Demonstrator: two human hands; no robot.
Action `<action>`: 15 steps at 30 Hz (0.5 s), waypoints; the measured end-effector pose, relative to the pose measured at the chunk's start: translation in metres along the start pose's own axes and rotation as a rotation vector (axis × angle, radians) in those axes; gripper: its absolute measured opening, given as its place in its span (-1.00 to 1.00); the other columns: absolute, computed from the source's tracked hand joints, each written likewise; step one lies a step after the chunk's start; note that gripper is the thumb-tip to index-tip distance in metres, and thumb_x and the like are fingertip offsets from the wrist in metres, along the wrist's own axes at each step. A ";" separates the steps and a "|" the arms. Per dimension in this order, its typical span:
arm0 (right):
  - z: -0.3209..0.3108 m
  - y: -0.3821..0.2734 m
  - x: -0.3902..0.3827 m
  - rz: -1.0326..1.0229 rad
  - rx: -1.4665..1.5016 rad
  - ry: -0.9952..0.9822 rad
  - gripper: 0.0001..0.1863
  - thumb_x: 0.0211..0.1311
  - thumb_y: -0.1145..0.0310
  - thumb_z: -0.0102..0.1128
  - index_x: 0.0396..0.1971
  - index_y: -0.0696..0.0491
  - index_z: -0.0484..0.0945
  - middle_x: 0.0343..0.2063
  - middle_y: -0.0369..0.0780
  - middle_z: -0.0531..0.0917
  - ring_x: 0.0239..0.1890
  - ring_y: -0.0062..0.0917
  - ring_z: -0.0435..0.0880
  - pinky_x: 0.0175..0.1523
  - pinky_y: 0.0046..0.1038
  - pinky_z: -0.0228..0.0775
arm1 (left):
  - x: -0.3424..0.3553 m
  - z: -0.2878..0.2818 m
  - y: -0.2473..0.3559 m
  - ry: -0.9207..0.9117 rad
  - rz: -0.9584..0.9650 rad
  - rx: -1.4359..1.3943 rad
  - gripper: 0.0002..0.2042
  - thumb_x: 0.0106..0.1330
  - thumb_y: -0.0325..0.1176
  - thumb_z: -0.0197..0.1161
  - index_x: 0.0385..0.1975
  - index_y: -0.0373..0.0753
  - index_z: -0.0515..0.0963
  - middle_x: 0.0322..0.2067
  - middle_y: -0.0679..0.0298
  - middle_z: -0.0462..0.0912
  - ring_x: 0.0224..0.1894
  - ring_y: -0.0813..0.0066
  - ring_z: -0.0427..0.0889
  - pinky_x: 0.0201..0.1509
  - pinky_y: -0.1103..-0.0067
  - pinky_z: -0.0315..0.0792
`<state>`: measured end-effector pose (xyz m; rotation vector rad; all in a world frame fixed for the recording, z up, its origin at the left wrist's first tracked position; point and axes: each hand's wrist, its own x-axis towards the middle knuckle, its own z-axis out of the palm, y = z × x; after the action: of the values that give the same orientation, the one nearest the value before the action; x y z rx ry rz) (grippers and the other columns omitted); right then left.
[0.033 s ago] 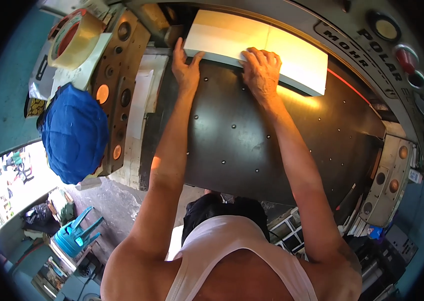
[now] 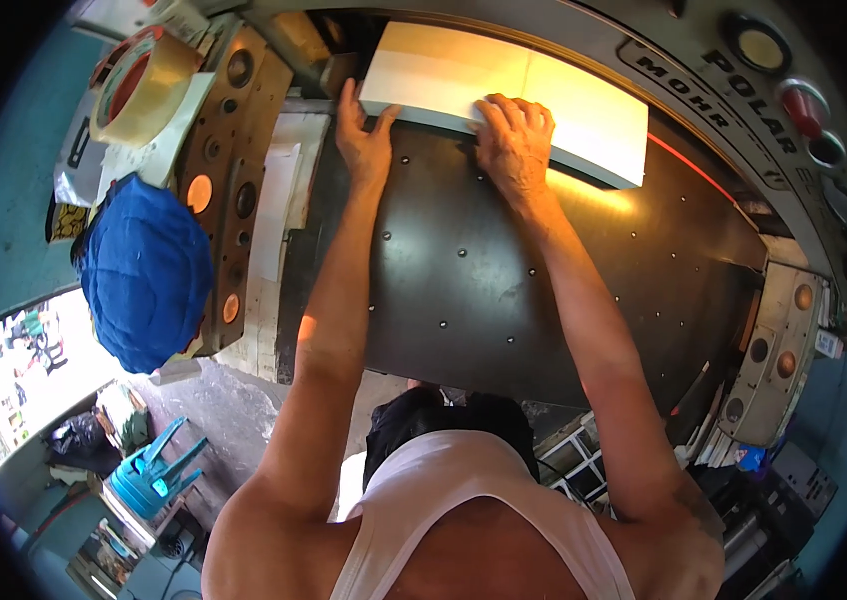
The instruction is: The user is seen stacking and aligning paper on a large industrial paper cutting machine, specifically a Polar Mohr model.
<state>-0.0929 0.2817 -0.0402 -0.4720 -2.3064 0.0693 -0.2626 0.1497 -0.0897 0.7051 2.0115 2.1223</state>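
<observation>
A long white stack of paper (image 2: 583,115) lies at the back of a dark metal machine table (image 2: 443,265). Its near edge shows as a thick side, and a thin line crosses its lit top. My left hand (image 2: 364,140) is open at the stack's left front corner, the thumb on the front side and the fingers along the left end. My right hand (image 2: 515,145) rests on the near edge around the middle. Its fingers lie bent over the top, slightly apart, while the palm is against the front side. Whatever is under the right palm is hidden.
Overhead at the back runs the grey machine beam (image 2: 708,95) with a red button (image 2: 805,108). A red light line (image 2: 698,165) crosses the table's back right. On the left side panel lie a blue cloth cap (image 2: 146,275) and a tape roll (image 2: 148,90). A turquoise stool (image 2: 155,470) stands lower left.
</observation>
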 end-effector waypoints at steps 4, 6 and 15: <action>-0.022 -0.010 -0.015 0.148 0.062 0.089 -0.75 0.13 0.35 0.41 -0.18 0.04 0.64 -0.20 -0.20 0.66 -0.14 -0.35 0.61 0.03 -0.31 0.39 | -0.013 0.004 0.015 0.109 0.082 0.174 -0.37 0.30 -0.29 0.41 0.32 -0.30 0.30 0.25 0.04 0.45 0.35 0.23 0.35 0.34 0.33 0.32; -0.041 -0.017 -0.040 0.355 0.236 0.094 -0.80 0.17 0.35 0.40 -0.24 0.07 0.65 -0.30 -0.21 0.67 -0.25 -0.42 0.63 -0.09 -0.39 0.43 | -0.031 0.003 0.025 0.148 0.172 0.326 -0.45 0.29 -0.29 0.42 0.23 -0.30 0.39 0.17 0.07 0.51 0.26 0.25 0.42 0.26 0.35 0.37; -0.045 0.031 -0.075 0.880 0.410 0.020 -0.79 0.23 0.27 0.36 -0.42 0.13 0.69 -0.49 -0.17 0.69 -0.49 -0.43 0.66 -0.31 -0.39 0.49 | -0.058 0.053 0.028 -0.162 0.175 0.514 -0.69 0.08 -0.18 0.55 -0.34 -0.26 0.67 -0.28 0.24 0.70 -0.18 0.25 0.59 -0.15 0.40 0.48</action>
<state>-0.0033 0.2797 -0.0657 -1.2072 -1.8267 0.9289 -0.1838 0.1713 -0.0768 1.1191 2.4973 1.5540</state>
